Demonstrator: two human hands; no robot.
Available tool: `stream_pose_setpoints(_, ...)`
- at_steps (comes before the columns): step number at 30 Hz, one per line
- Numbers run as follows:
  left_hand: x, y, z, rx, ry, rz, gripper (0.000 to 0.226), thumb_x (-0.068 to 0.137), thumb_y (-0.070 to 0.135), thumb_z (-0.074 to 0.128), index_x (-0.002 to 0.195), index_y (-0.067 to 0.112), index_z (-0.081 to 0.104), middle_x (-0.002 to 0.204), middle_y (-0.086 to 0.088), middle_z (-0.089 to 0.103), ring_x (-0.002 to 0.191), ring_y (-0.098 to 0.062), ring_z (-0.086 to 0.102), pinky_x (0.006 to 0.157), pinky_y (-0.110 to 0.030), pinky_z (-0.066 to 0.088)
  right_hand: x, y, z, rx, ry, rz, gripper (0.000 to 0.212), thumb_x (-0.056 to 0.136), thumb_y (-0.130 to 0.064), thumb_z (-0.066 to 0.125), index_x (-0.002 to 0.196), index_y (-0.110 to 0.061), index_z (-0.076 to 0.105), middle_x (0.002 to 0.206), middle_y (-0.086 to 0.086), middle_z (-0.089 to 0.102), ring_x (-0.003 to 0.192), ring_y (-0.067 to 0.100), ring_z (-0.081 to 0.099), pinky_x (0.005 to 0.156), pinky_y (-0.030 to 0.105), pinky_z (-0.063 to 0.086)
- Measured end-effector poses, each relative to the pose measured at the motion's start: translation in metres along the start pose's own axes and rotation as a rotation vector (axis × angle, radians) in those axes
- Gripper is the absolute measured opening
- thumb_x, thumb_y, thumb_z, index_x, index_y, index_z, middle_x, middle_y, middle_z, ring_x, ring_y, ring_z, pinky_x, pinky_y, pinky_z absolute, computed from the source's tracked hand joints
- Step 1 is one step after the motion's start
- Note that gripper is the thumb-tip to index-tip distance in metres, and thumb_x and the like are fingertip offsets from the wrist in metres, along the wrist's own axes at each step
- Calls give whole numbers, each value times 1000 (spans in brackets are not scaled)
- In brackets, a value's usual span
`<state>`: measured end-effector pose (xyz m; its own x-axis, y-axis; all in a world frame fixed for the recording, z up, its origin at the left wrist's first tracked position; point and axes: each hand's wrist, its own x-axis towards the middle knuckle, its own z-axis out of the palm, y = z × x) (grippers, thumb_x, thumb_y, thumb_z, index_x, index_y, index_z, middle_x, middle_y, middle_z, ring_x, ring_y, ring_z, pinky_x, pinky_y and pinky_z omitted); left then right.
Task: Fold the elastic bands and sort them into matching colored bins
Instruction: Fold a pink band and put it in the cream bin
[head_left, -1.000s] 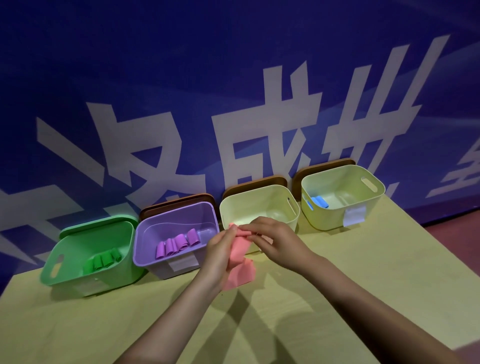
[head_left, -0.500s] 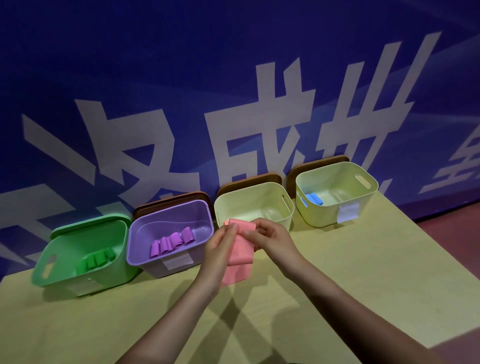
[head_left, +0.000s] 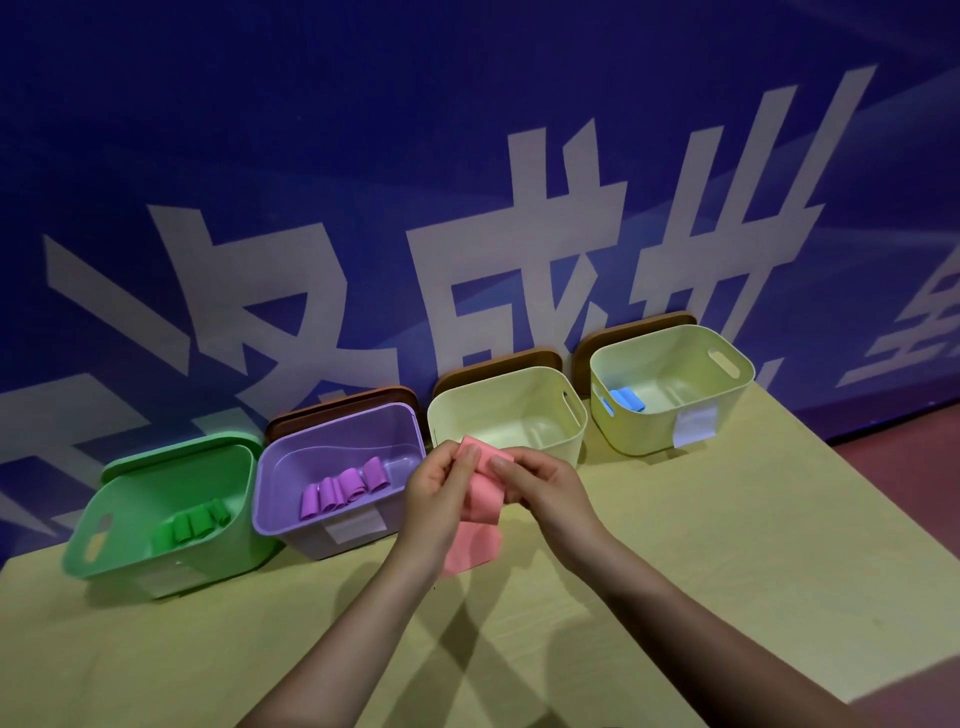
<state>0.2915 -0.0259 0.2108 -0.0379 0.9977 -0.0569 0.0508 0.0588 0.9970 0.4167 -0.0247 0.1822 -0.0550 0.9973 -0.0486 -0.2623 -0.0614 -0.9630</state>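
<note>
While pinched at its top fold between both hands, pink band (head_left: 480, 512) hangs just above table (head_left: 727, 545), in front of the middle bins. Left hand (head_left: 435, 499) w/ thumb and fingertips curled on the band's left edge; right hand (head_left: 540, 486) curled on the right edge, fingers over the fold. Lower tail dangling loose, not yet folded.

To do this fold well, prob.: keep edges lined up, bring the tail up flat, pinch firm so the stretchy strip doesn't spring open, then carry as one packet.

Bins, L to R along the wall: green bin (head_left: 156, 514) tilted toward camera, holding green bands (head_left: 195, 525), rolled, a few. Purple bin (head_left: 337, 483) next, touching or nearly so, w/ purple bands (head_left: 345, 486) in a row, four or so. Third bin (head_left: 509, 415), pale yellow-green, nothing visible inside; likely the pink one's home, but label hidden, can't tell. Fourth bin (head_left: 675, 389), same pale colour, w/ one blue band (head_left: 626, 400) at its left wall. Lids propped behind the bins.
</note>
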Motion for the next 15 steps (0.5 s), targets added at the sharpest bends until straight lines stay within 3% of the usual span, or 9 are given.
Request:
stream_pose_setpoints(4, -3, -1, 4, -153, 19, -123, 16, 93, 29, 55, 92, 18, 67, 87, -5, 69, 80, -16, 65, 64, -22, 53, 3, -4, 4, -79, 47, -37, 10, 90, -8, 62, 88, -6, 71, 69, 0, 66, 64, 9, 58, 61, 22, 47)
stream_pose_setpoints(7, -3, -4, 6, -225, -12, -240, 35, 85, 45, 57, 105, 18, 68, 94, -8, 73, 86, -19, 69, 73, -33, 56, 5, -8, 4, -74, 75, -39, 11, 91, -8, 61, 85, -9, 69, 62, -6, 63, 58, 5, 55, 58, 18, 45)
stream_pose_setpoints(11, -2, -5, 4, -131, -15, -231, 23, 92, 34, 57, 97, 14, 69, 87, -10, 68, 77, -21, 61, 68, -31, 50, 7, -9, 0, -63, 68, -27, 10, 90, -8, 62, 94, -5, 70, 77, 4, 65, 67, 9, 58, 61, 19, 47)
stream_pose_setpoints(15, 0, -6, -1, -39, 5, -204, 26, 93, 31, 58, 96, 7, 69, 82, -11, 64, 72, -19, 56, 57, -24, 44, 7, -10, -1, -163, 64, -93, 10, 89, -9, 63, 95, -6, 71, 79, 2, 68, 68, 2, 61, 61, 17, 47)
